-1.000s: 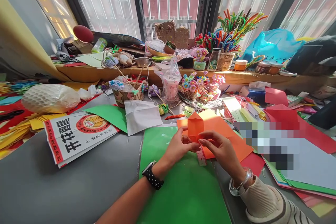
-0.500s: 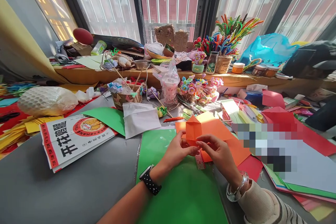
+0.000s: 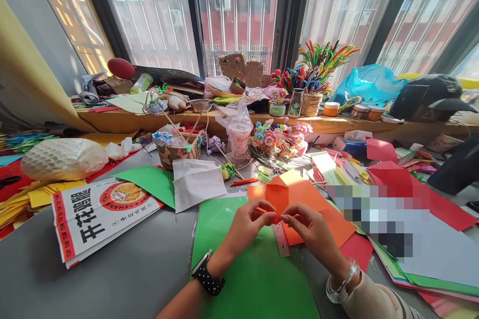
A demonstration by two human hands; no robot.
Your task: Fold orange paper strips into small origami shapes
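Observation:
A small folded piece of orange paper (image 3: 276, 196) is held up in front of me, pinched at its lower edge by both hands. My left hand (image 3: 254, 219) has thumb and fingers closed on its lower left side. From the right, my right hand (image 3: 305, 224) pinches the near edge, its fingertips almost meeting the left ones. Beneath the hands lies a pink ruler (image 3: 282, 239), partly over a green folder or mat (image 3: 243, 269). Larger orange paper sheets (image 3: 329, 219) are spread just behind and to the right. The fingers hide the paper's bottom edge.
At the left lies a printed white paper bag (image 3: 108, 214). A bagged drink cup (image 3: 239, 139) stands behind, between a cardboard basket (image 3: 178, 152) and beaded-looking flowers (image 3: 279, 134). Stacked coloured sheets (image 3: 441, 239) cover the right side. A crowded sill (image 3: 209, 120) runs below the windows.
The camera view has tilted up slightly. The folded orange paper's pointed top no longer shows; its upper edge now looks flat, and both hands have come closer together at its lower edge.

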